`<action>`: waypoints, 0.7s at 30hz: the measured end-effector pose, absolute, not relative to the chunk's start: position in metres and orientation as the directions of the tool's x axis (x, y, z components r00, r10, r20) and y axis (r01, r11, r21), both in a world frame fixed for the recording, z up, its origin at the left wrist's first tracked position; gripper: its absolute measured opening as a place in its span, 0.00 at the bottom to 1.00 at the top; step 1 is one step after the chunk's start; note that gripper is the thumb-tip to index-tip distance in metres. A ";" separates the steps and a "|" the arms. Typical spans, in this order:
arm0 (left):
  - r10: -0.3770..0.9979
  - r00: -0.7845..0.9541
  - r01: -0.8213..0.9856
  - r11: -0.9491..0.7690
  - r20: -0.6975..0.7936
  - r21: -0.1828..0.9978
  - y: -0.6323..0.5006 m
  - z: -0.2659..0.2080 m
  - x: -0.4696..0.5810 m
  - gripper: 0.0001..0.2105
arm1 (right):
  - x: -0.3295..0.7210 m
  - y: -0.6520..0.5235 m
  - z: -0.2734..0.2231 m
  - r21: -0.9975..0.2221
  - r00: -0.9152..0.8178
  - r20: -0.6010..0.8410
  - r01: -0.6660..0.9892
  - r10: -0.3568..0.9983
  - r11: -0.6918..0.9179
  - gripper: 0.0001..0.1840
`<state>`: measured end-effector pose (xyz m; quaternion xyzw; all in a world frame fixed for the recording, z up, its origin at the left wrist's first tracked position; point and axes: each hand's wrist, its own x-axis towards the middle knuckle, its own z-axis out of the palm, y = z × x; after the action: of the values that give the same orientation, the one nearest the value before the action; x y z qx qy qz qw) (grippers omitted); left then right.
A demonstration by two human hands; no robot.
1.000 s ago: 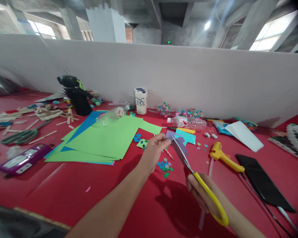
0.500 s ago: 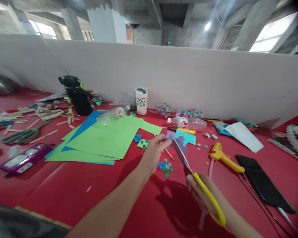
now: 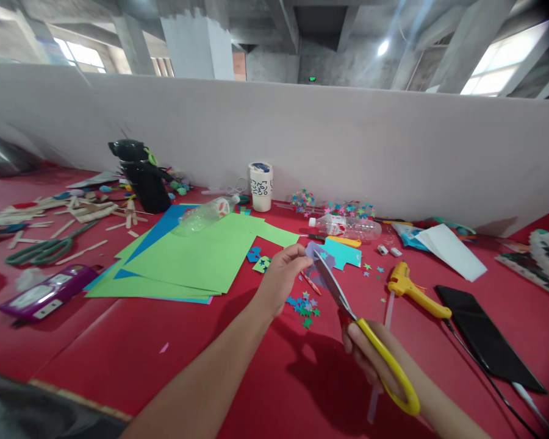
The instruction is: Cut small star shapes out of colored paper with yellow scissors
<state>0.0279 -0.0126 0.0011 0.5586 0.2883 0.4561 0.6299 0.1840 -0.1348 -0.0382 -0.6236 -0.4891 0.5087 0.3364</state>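
Left hand (image 3: pixel 281 274): thumb and fingers pinched narrow on a piece of purple paper (image 3: pixel 327 261), held at its near-left edge. Right hand (image 3: pixel 370 347): fingers wrapped around the yellow handles of a pair of scissors (image 3: pixel 387 360), blades angled up and left, tips at the purple paper just beside the left fingertips. Can't tell how far the blades are parted.

Between the hands, on the red table (image 3: pixel 96 353): loose cut stars (image 3: pixel 307 311), blue, green and purple, plus a pencil (image 3: pixel 312 285) just right of the left fingers. Small green and blue scraps sit left of the left fingertips; the green scrap (image 3: pixel 260 264) is partly hidden by that hand.

Just beyond the fingertips: turquoise paper (image 3: pixel 348 251), yellow-handled cutter (image 3: pixel 345 241), clear plastic bottle (image 3: pixel 354 227) on its side. Right of the right hand: yellow glue gun (image 3: pixel 416 294), then a black tablet-like slab (image 3: pixel 489 335) farther out.

Left of the left hand: overlapping green sheets (image 3: pixel 196 259) with a second clear bottle (image 3: pixel 204 214) lying on top; well apart farther left, a purple device (image 3: pixel 50 294) and green-handled scissors (image 3: pixel 50 249). Far beyond the left hand: white cup (image 3: pixel 261 189) upright, black flask (image 3: pixel 144 186).
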 end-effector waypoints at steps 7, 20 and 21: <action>0.818 0.556 -0.195 -0.047 0.150 0.980 -0.003 0.007 0.014 0.03 | 0.192 -0.137 -0.028 -0.904 -0.051 -0.290 0.341 0.956 -0.256 0.30; 0.816 0.560 -0.175 -0.053 0.144 0.983 -0.005 0.005 0.016 0.05 | 0.184 -0.137 -0.034 -0.920 0.042 -0.276 0.276 0.960 -0.277 0.30; 0.816 0.559 -0.192 -0.047 0.149 0.980 -0.006 0.005 0.019 0.05 | 0.183 -0.137 -0.034 -0.920 0.062 -0.272 0.276 0.960 -0.279 0.30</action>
<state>0.0188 -0.0060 0.0045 0.6075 0.2567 0.3931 0.6407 0.1827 -0.1371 -0.0340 -0.6368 -0.4852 0.4835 0.3540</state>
